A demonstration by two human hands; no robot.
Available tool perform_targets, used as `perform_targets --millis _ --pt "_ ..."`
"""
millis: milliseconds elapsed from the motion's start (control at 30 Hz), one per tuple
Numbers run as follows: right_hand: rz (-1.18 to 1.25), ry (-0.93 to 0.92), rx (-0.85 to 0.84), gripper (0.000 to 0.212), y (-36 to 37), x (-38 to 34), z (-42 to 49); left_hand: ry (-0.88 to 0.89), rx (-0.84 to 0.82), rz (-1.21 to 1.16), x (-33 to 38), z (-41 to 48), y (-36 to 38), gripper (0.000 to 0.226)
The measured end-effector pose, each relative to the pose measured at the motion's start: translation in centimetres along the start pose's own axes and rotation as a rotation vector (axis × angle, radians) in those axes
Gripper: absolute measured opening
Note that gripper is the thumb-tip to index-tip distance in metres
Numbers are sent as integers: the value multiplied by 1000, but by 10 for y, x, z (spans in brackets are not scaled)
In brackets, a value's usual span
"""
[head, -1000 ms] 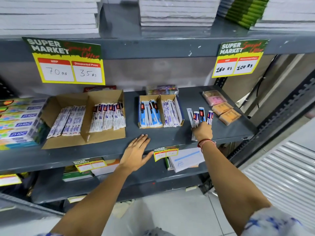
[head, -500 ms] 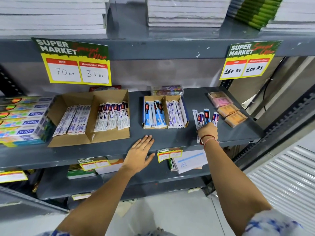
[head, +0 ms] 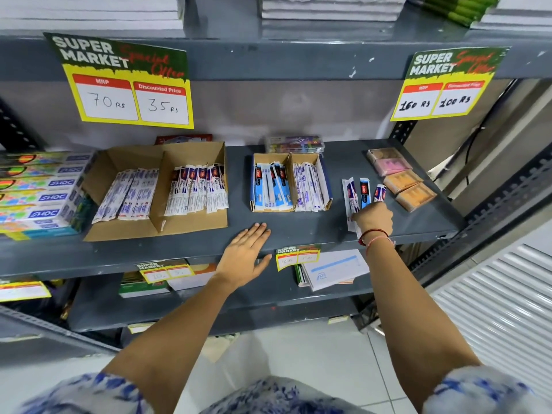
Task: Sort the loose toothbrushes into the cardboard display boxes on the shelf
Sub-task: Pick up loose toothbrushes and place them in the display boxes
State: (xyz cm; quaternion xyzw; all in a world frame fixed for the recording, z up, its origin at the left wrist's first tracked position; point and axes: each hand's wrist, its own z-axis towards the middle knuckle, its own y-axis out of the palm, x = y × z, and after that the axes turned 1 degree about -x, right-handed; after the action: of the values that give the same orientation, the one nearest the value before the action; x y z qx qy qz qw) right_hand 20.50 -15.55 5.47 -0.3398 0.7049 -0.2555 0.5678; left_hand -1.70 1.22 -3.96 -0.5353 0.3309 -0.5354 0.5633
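Several loose toothbrushes [head: 363,191] in blue, white and red packs lie fanned on the grey shelf [head: 298,228], right of centre. My right hand [head: 373,218] is curled over their near ends and grips them against the shelf. My left hand [head: 245,252] lies flat and open on the shelf's front edge, holding nothing. A small two-part cardboard box [head: 289,162] just left of the loose packs holds blue packs on one side and white packs on the other. A large two-part cardboard box [head: 191,225] further left holds white packs in both halves.
Stacked SHOC toothpaste cartons [head: 38,192] fill the shelf's left end. Pink and orange soap bars [head: 400,180] lie at the right end, close to the loose packs. A colourful pack [head: 294,144] sits behind the small box. Envelopes [head: 334,268] lie on the shelf below.
My right hand stays on the loose packs, whose fan looks slightly narrower. My left hand has not left the shelf edge. The view has shifted a little.
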Motion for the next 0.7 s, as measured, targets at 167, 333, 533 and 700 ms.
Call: perform_targets --millis 167,333,533,700 --pt "145 -15 2 41 -3 1 1 13 8 5 1 -1 -2 60" --pt "429 -169 -3 17 1 -19 -14 6 -5 25 1 -1 0 60" --pt "604 -279 -356 36 36 -59 -41 -24 39 56 -4 -13 -6 60" --pt "595 -364 -517 20 76 -97 -65 -175 68 56 -38 -41 -27 69"
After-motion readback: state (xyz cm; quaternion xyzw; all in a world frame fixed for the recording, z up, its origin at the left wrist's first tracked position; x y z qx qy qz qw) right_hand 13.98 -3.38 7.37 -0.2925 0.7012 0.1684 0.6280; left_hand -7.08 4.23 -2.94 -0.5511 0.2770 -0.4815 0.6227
